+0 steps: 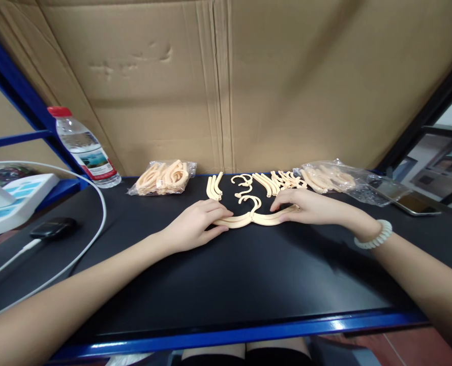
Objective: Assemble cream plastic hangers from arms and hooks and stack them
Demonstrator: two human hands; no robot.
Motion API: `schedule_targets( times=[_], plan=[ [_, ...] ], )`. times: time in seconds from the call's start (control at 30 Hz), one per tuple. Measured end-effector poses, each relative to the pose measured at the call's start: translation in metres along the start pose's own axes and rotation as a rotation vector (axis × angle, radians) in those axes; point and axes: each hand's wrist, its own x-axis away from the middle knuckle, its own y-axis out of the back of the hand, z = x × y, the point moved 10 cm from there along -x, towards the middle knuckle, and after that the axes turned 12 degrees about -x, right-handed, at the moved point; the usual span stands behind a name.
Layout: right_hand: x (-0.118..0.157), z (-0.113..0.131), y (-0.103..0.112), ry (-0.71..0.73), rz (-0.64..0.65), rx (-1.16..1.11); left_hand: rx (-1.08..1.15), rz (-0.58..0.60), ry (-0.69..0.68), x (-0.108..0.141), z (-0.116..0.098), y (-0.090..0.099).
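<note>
A beige plastic folding clothes hanger point(250, 217) lies spread out on the black tabletop, its curved hook pointing away from me. My left hand point(197, 223) has the hanger's left arm pinched between thumb and fingers. At the other end, my right hand point(305, 206) grips the tip of the right arm, with the index finger raised a little off it. Just beyond the hanger are loose hooks point(243, 182), a few loose hanger arms point(213, 187) on the left and more hanger arms point(264, 184) on the right.
Clear bags of hanger parts stand at the back: a left bag point(162, 178) and a right bag point(327, 176). More hooks point(289, 179) lie piled beside the right one. Left are a water bottle point(86, 147), a white cable point(102, 213) and a black device point(54, 227). A phone point(416, 206) lies right.
</note>
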Motion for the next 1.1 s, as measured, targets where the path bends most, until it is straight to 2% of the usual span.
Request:
schedule_targets(
  times=[0.2, 0.27, 0.37, 0.47, 0.57, 0.67, 0.8, 0.93, 1.1],
  plan=[
    [0.002, 0.004, 0.015, 0.033, -0.160, 0.050, 0.025, -0.023, 0.019, 0.001, 0.000, 0.001],
    [0.005, 0.000, 0.031, 0.017, -0.282, 0.066, 0.049, -0.064, 0.059, 0.001, 0.005, 0.005],
    [0.014, -0.013, 0.061, -0.056, -0.530, 0.032, 0.122, -0.182, 0.176, 0.003, 0.021, 0.019],
    [0.027, -0.035, 0.080, -0.155, -0.753, -0.186, 0.196, -0.291, 0.329, 0.008, 0.042, 0.032],
    [0.033, -0.057, 0.079, -0.195, -0.873, -0.547, 0.309, -0.330, 0.487, 0.013, 0.062, 0.034],
    [0.036, -0.072, 0.071, -0.212, -0.940, -0.851, 0.485, -0.342, 0.619, 0.019, 0.079, 0.025],
    [0.036, -0.087, 0.058, -0.283, -0.951, -1.113, 0.690, -0.393, 0.716, 0.025, 0.092, 0.012],
    [0.037, -0.094, 0.053, -0.341, -0.968, -1.189, 0.829, -0.462, 0.778, 0.030, 0.100, 0.006],
    [0.037, -0.093, 0.051, -0.328, -0.973, -1.188, 0.876, -0.515, 0.798, 0.033, 0.101, 0.008]
  ],
)
